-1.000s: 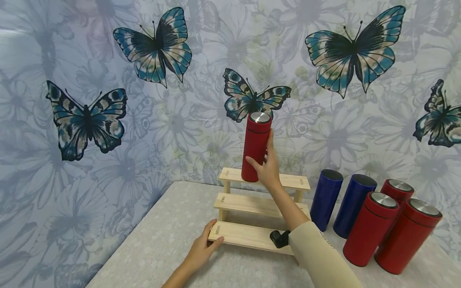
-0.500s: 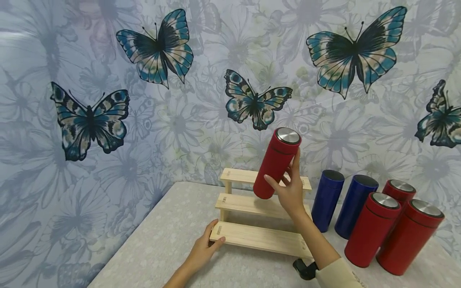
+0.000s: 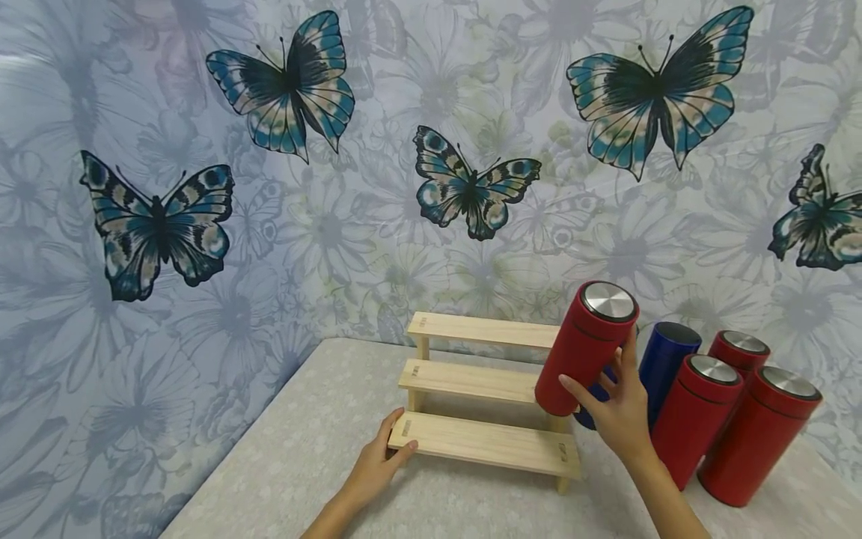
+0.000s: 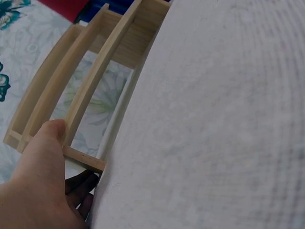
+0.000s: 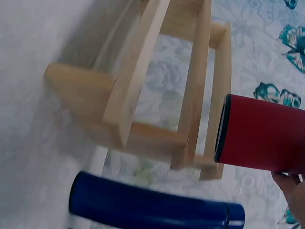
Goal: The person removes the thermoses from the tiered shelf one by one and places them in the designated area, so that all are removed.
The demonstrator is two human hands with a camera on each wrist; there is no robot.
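Note:
My right hand (image 3: 616,412) grips a red thermos flask (image 3: 586,348) with a silver lid. The flask tilts to the right, held up over the right end of a three-tier wooden shelf stand (image 3: 481,445). In the right wrist view the base of the red flask (image 5: 264,133) shows beside the stand, above a blue flask (image 5: 152,202). My left hand (image 3: 373,464) holds the left end of the lowest shelf board, thumb on top. The left wrist view shows that hand (image 4: 40,176) with its thumb at the board and its fingers partly hidden beneath.
Right of the stand, a blue flask (image 3: 667,363) stands upright, another blue one mostly hidden behind my right hand. Three red flasks, including the outermost one (image 3: 761,442), stand at the far right. A butterfly-patterned wall (image 3: 364,224) rises behind the cloth-covered table (image 3: 289,442).
My right hand has carried the red flask down and to the right, from above the top shelf to the stand's right end, tilting it. My left hand stays on the lowest shelf.

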